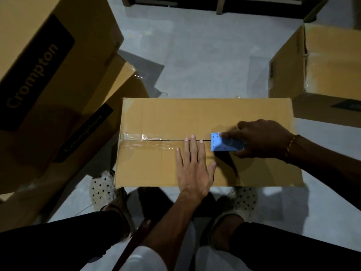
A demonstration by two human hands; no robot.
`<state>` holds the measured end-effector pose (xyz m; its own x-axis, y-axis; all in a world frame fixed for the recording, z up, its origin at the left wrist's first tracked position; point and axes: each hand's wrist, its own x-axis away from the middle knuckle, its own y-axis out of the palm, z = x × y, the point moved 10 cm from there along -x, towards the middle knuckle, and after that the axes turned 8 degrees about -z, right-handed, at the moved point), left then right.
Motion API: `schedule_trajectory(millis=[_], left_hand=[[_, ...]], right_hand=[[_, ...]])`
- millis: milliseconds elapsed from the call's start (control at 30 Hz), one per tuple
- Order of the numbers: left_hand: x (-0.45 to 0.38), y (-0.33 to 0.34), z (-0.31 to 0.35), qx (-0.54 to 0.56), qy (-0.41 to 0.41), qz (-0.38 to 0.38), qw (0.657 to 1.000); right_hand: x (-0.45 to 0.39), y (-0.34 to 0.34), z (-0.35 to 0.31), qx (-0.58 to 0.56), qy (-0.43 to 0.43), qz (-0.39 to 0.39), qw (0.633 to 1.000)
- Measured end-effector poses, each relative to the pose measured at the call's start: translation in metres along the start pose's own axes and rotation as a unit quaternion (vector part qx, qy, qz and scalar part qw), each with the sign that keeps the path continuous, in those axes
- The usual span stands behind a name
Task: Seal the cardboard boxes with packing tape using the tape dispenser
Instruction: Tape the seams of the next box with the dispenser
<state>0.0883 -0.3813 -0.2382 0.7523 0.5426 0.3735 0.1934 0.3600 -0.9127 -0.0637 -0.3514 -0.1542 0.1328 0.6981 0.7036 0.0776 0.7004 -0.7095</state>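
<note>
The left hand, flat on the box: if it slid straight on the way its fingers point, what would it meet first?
Probably nothing soon. The left hand points across the box, over its taped seam, towards the far edge. The blue tape dispenser in the right hand sits just to the side, seemingly clear.

A closed brown cardboard box (205,118) lies on the pale grey floor (205,61) just beyond the person's spotted shoes. Clear packing tape (148,140) covers the left part of its centre seam. The left hand (192,169) rests flat on the lid, fingers straight, fingertips at the seam. Just right of it, the right hand (263,139) grips a blue tape dispenser (224,142) set on the seam. Stacked brown Crompton-printed boxes (48,61) stand at left; another brown box (322,65) sits far right.
</note>
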Motion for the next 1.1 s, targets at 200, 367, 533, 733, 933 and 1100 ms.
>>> schedule_trajectory(millis=[200,367,533,733,933,1100], left_hand=[[-0.010,-0.006,-0.017,-0.015,0.004,0.005,1.000],[-0.010,-0.007,-0.017,-0.007,0.002,0.004,1.000],[-0.012,-0.008,-0.017,-0.015,0.008,0.001,1.000],[-0.013,-0.005,-0.018,-0.022,0.006,-0.012,1.000],[-0.014,-0.004,-0.009,-0.022,0.042,-0.003,0.999],[-0.016,0.008,0.069,-0.038,0.187,-0.056,0.980]], right_hand=[[-0.006,0.002,0.001,0.003,-0.001,-0.009,1.000],[-0.006,0.011,0.009,-0.008,-0.019,-0.030,0.999],[0.006,0.019,0.023,-0.026,-0.028,-0.045,0.998],[0.064,0.053,0.090,0.038,0.044,-0.152,0.987],[0.066,0.074,0.101,0.046,0.071,-0.113,0.990],[0.072,0.077,0.105,0.020,0.086,-0.066,0.994]])
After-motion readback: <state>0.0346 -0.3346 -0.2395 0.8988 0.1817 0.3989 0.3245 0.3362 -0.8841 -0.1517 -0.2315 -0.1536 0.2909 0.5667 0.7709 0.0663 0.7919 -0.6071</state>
